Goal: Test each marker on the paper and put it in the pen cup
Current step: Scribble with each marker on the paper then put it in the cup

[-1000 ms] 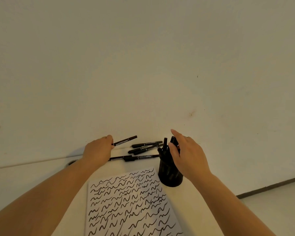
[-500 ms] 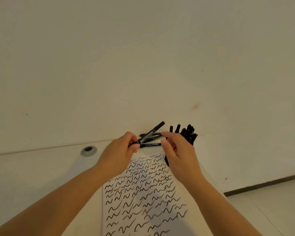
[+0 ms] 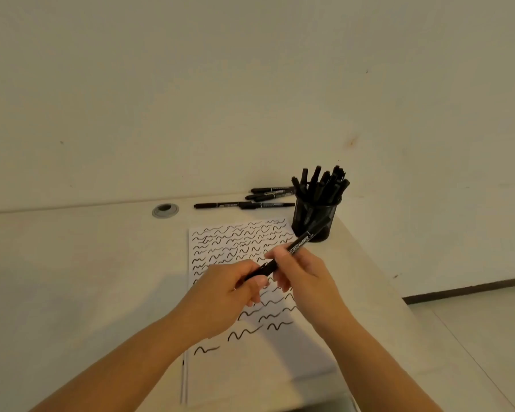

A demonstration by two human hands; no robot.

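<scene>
Both hands' fingers clamped on one marker [image 3: 283,258]: left hand [image 3: 231,292], right hand [image 3: 305,281]. Beyond fingers, one cup [image 3: 315,221], roughly five loose markers [image 3: 244,205]; underneath, one paper [image 3: 250,361].

Pale wall [image 3: 250,84], white desk [image 3: 72,278] (round grommet [image 3: 165,210]), tiled floor [image 3: 488,337]

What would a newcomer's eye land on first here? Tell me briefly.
Both hands, left hand and right hand, grip one black twin marker above the paper covered in black squiggles. Behind it to the right stands a black mesh pen cup crammed with markers, with loose markers lying to its left.
</scene>
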